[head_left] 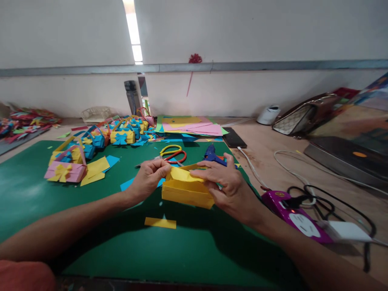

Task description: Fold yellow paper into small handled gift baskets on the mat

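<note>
A yellow paper box [188, 196] is held above the green mat [121, 250], its long front wall facing me. My left hand [151, 176] pinches its left end between thumb and fingers. With fingers over the top edge and thumb at the front, my right hand [226, 184] grips the right end. A yellow paper strip [160, 222] lies on the mat below the box. Just behind my hands are scissors [173, 155] with yellow and red handles, and a blue glue gun [212, 153], partly hidden by my right hand.
Several small paper baskets with bows [66, 171] stand at the left. Paper scraps [96, 167] lie beside them. Coloured paper sheets [190, 126] are stacked at the back, near a phone [234, 138]. At the right are a purple power strip [294, 218], cables and a bag [303, 115].
</note>
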{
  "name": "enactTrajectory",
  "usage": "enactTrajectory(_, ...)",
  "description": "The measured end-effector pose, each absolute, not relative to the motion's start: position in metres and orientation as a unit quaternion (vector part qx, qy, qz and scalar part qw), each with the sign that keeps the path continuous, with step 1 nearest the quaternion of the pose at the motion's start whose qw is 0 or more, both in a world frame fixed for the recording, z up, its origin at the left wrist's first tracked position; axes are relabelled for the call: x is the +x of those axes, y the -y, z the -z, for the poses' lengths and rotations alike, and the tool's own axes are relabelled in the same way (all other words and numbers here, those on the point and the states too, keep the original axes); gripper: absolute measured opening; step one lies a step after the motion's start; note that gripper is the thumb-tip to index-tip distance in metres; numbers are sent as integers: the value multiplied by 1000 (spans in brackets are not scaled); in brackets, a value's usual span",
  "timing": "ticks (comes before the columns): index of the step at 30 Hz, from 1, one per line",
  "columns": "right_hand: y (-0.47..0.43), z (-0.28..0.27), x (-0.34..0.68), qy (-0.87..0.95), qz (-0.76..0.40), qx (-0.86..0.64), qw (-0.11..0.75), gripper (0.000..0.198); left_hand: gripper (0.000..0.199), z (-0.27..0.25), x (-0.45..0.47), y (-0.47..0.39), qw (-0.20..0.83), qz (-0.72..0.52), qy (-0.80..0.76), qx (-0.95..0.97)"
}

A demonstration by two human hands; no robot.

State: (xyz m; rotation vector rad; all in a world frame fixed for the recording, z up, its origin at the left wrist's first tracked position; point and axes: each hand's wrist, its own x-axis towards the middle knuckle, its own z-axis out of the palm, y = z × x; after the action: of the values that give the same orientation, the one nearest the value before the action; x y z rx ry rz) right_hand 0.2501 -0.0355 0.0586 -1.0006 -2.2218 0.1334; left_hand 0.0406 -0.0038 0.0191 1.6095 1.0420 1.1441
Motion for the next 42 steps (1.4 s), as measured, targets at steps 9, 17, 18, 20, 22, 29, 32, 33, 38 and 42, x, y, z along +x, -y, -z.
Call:
enactTrajectory(9, 38, -59, 252, 886, -18, -370, 278, 40, 28, -33, 50, 22, 484, -431, -391, 654)
enactTrajectory(17, 40, -58, 250, 894, 3, -347, 283, 40, 30, -34, 53, 25, 501, -434, -404, 631)
enactTrajectory(18, 40, -58, 250, 892, 3, -348, 288, 40, 30, -33, 53, 25, 498, -437, -406, 629)
enactTrajectory(20, 41, -57, 249, 887, -8, -354, 296, 39, 29, -30, 53, 24, 496, -444, -406, 626)
enactTrajectory(22, 42, -58, 249, 882, -29, -362, 302, 40, 28, -27, 51, 21, 499, -450, -402, 622)
enactTrajectory(29, 40, -61, 248, 860, -66, -405, 304, 52, 29, -20, 46, 10, 532, -451, -381, 607)
enactTrajectory(32, 40, -62, 248, 853, -76, -420, 302, 48, 28, -18, 45, 5, 547, -459, -381, 588)
enactTrajectory(33, 41, -63, 248, 851, -72, -421, 305, 45, 28, -17, 44, 3, 549, -464, -382, 581)
enactTrajectory(38, 41, -71, 253, 832, 28, -425, 356, 29, 27, -23, 38, -3, 492, -516, -387, 585)
enactTrajectory(42, 38, -74, 257, 792, 29, -463, 397, 29, 25, -33, 33, 0, 379, -547, -392, 635)
